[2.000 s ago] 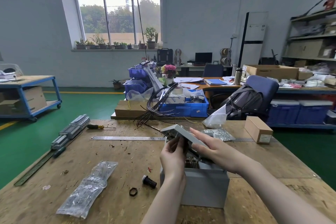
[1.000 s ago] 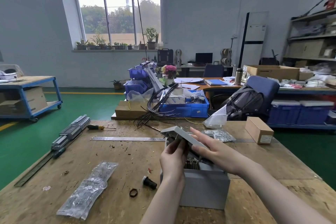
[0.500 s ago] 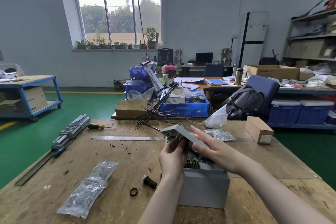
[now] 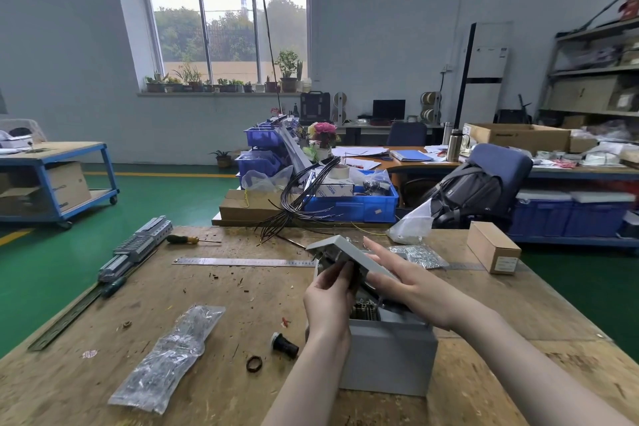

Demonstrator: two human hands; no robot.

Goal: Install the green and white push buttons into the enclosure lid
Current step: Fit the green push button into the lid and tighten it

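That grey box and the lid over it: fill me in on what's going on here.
A person at a wooden workbench holds the enclosure lid tilted above the open grey enclosure. The right hand lies flat on the lid's top; the left hand grips something under it, hidden from view. A loose push button and a black ring lie on the bench left of the box.

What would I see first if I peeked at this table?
Two hands in the middle: the left hand works under a tilted grey lid while the right hand lies flat on top, above an open grey box. Left of the box, a small black button part and a ring lie on the wooden table.
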